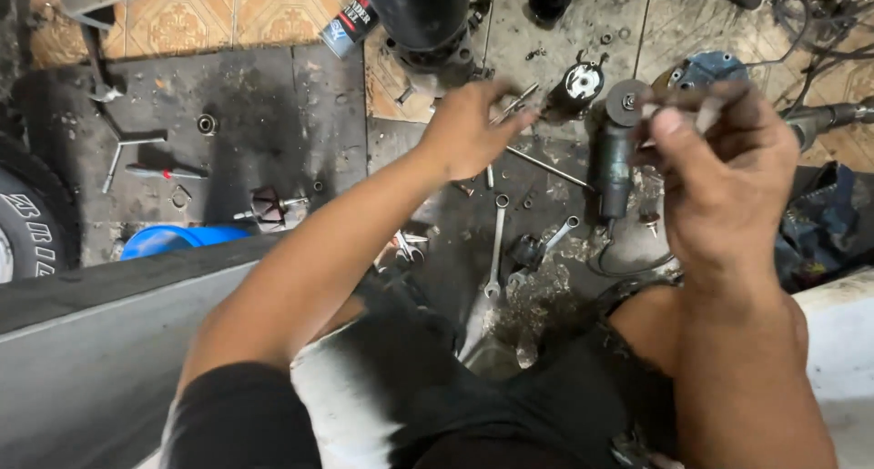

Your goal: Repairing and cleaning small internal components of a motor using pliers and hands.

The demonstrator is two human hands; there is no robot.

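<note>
two hands working over a greasy workshop floor

the left hand (469, 127) is reaching forward over the dirty floor (273, 114), its fingers (510, 100) curling together around a thin metal rod (521, 100) whose tip is showing just past the fingertips. the right hand (724, 173) is being held up closer to the camera, its fingers pinching shut on a small thin metal piece (706, 114) that is too blurred to tell apart further. just behind that hand an angle grinder (614, 155) is lying on the floor, its round disc facing up beside the thumb.

between the two hands a long thin rod (546, 167) is lying flat on the floor. nearer the person's knees two wrenches are lying: one wrench (497, 246) pointing straight toward the camera, a second wrench (555, 237) angled beside a small dark part. a black cylinder-shaped motor part (575, 88) is sitting beyond the left hand, and a large black tank (421, 14) is standing at the top. to the left a red-handled screwdriver (164, 172), a blue lid (173, 239) and a tyre (27, 223) are lying well apart from the hands.
</note>
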